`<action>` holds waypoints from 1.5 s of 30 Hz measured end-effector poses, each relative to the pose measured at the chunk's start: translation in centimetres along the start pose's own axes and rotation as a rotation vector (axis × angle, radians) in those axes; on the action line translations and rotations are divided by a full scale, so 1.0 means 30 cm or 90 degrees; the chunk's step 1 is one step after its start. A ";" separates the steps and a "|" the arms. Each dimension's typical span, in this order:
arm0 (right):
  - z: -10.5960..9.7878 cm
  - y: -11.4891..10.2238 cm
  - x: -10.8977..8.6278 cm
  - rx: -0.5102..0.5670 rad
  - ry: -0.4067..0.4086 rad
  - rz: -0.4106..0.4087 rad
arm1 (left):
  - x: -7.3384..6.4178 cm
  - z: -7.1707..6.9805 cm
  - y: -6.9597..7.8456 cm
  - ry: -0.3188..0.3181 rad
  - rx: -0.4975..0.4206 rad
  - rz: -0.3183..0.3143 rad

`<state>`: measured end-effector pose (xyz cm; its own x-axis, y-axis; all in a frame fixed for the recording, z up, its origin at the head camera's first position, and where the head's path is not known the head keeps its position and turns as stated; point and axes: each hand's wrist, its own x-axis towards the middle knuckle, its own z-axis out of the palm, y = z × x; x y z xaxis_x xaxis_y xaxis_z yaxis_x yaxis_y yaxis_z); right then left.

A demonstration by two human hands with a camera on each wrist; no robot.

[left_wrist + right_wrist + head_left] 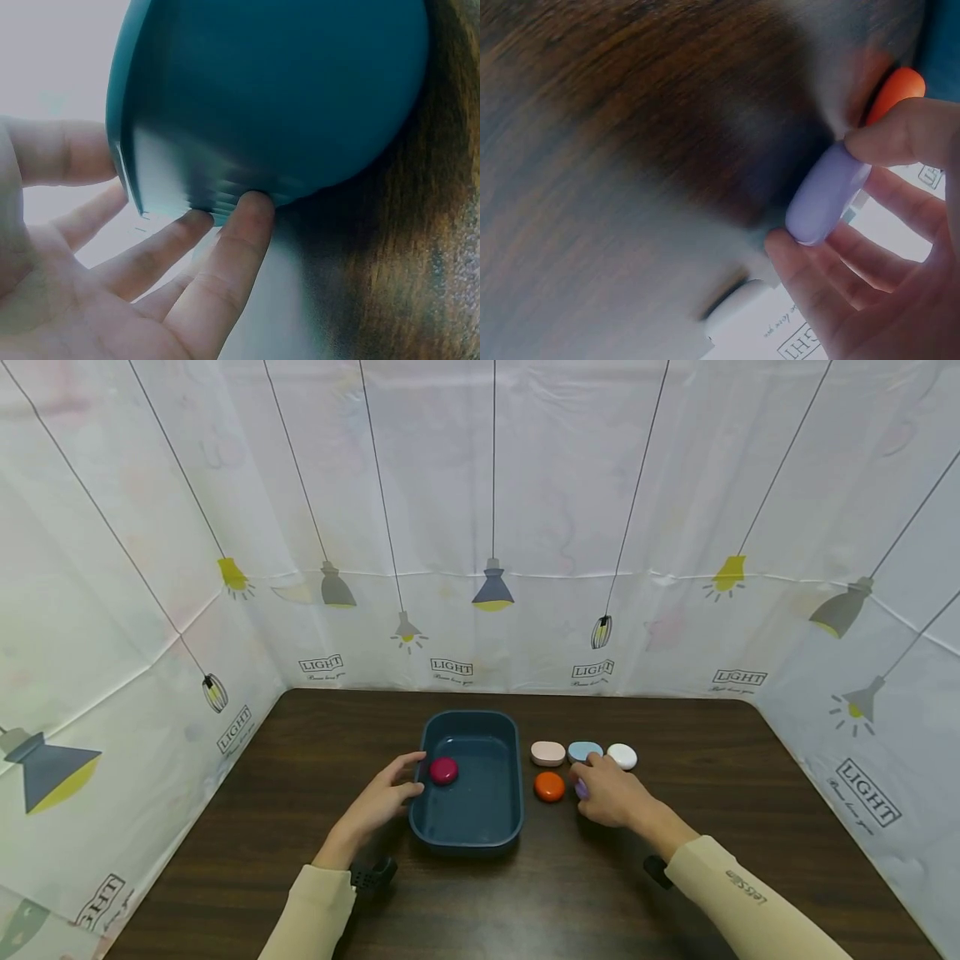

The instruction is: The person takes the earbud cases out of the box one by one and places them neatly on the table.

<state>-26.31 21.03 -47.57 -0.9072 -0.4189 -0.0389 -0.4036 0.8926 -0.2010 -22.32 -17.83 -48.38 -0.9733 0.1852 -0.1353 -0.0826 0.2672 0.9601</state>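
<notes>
A dark blue rectangular tub with rounded corners stands on the table. My left hand is at its left side, with fingertips touching the tub's outer wall in the left wrist view. Inside, near that side, lies a dark red round piece. To the right of the tub, my right hand pinches a smooth purple oval piece, shaped like a small bar of soap, between thumb and fingers. Most of it is hidden behind the hand in the head view.
Close to the right hand lies an orange round piece. A row behind it holds a pale pink oval, a light blue oval and a white one. A lamp-printed curtain borders the dark wooden table.
</notes>
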 end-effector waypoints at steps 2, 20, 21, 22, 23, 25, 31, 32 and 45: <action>0.001 0.003 -0.001 -0.003 0.002 -0.002 | 0.001 0.000 0.001 -0.001 -0.002 -0.001; -0.039 0.001 -0.015 -0.022 0.041 -0.046 | -0.002 0.002 0.002 -0.007 -0.007 -0.003; -0.044 -0.002 -0.015 -0.020 0.046 -0.049 | -0.003 0.002 0.002 -0.006 -0.007 -0.003; -0.051 -0.005 -0.015 -0.018 0.051 -0.052 | -0.002 0.002 0.002 -0.006 -0.007 -0.004; -0.057 -0.010 -0.016 -0.013 0.054 -0.053 | -0.001 0.002 0.002 -0.006 -0.007 -0.004; -0.071 -0.020 -0.016 -0.005 0.055 -0.055 | 0.000 0.001 0.001 -0.007 -0.007 -0.005; -0.106 -0.052 -0.002 0.012 0.055 -0.056 | -0.001 0.001 0.002 -0.004 -0.004 -0.002; -0.109 -0.057 0.001 0.016 0.056 -0.056 | 0.000 0.001 0.002 -0.004 -0.004 -0.001; -0.133 -0.143 0.026 0.046 0.087 -0.077 | 0.001 0.001 0.004 0.000 0.000 0.003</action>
<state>-25.77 17.54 -42.85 -0.8626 -0.4910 0.1217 -0.5049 0.8212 -0.2659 -22.37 -17.78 -48.28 -0.9736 0.1867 -0.1314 -0.0788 0.2657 0.9608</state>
